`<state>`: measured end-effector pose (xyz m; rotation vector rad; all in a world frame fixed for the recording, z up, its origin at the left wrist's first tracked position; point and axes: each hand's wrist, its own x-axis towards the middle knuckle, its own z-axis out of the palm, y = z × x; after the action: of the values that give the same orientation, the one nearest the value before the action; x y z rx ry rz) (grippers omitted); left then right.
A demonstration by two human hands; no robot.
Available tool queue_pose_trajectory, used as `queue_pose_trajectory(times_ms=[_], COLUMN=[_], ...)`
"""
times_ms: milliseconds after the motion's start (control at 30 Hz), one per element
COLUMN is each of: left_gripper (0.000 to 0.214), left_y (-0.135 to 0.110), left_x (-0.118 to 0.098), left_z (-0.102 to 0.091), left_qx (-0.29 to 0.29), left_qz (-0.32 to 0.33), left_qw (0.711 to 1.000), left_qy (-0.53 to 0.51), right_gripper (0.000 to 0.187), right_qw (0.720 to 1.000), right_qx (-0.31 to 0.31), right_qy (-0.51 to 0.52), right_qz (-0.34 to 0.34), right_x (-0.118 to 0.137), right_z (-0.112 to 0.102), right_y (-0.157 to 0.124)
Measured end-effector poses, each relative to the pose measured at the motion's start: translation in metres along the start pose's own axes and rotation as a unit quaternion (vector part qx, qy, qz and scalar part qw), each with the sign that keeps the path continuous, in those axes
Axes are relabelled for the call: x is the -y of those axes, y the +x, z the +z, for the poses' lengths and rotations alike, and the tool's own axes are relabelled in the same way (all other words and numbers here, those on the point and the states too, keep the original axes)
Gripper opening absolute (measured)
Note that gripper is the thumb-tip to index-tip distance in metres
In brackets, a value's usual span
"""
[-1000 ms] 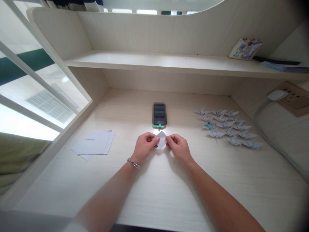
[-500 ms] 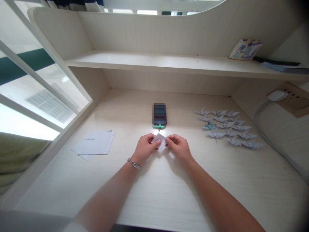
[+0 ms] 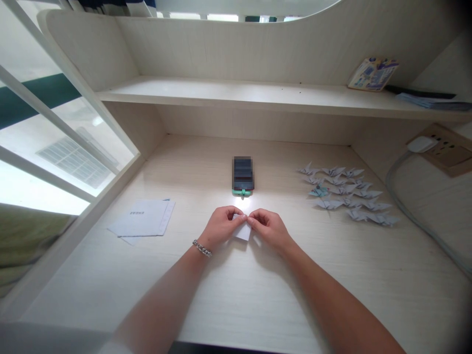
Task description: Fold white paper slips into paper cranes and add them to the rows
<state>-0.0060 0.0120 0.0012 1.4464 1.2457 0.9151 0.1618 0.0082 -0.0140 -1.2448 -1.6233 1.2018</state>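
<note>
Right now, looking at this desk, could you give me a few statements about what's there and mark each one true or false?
1. The left hand and the right hand both pinch a small square of white paper: true.
2. A chain bracelet is on the right wrist: false, it is on the left wrist.
3. Rows of folded paper cranes lie on the desk to the right of the hands: true.
4. The loose sheets of paper lie on the upper shelf: false, they lie on the desk, left of the hands.
</note>
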Motion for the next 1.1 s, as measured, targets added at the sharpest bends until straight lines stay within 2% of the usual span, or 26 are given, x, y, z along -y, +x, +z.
queue_pose_trajectory(times_ms=[200, 400, 567, 667, 800, 933, 1100], left_gripper=[0.023, 0.027, 0.024, 0.023, 0.022, 0.022, 0.024], left_y=[0.005, 0.008, 0.001, -0.002, -0.002, 0.0, 0.003], left_x=[0.007, 0.005, -0.001, -0.001, 0.0, 0.003, 0.006], left_z=[-0.01, -0.023, -0.007, 0.001, 0.001, -0.002, -0.002], left_qx=[-0.009, -0.083, 0.009, 0.011, 0.009, -0.022, -0.093], left_qz=[-0.013, -0.03, 0.009, 0.023, 0.028, 0.019, -0.002], left_qw=[0.999, 0.988, 0.999, 1.0, 1.0, 0.999, 0.991], left_qy=[-0.036, -0.124, -0.032, -0.005, -0.012, -0.024, -0.094], right_gripper=[0.016, 0.018, 0.018, 0.019, 0.017, 0.012, 0.016], right_qw=[1.0, 0.998, 0.998, 0.999, 0.998, 0.995, 0.988], right_qx=[-0.005, -0.016, -0.018, -0.002, -0.003, -0.014, -0.042], right_qy=[0.027, 0.062, 0.053, 0.048, 0.058, 0.1, 0.142], right_qz=[0.012, 0.025, 0.005, 0.0, 0.013, 0.026, 0.048], right_x=[0.001, -0.002, -0.003, -0.001, -0.001, -0.002, -0.001], right_z=[-0.002, -0.001, 0.0, 0.0, 0.0, -0.002, 0.0], right_y=[0.001, 0.003, 0.002, 0.001, 0.002, 0.004, 0.005])
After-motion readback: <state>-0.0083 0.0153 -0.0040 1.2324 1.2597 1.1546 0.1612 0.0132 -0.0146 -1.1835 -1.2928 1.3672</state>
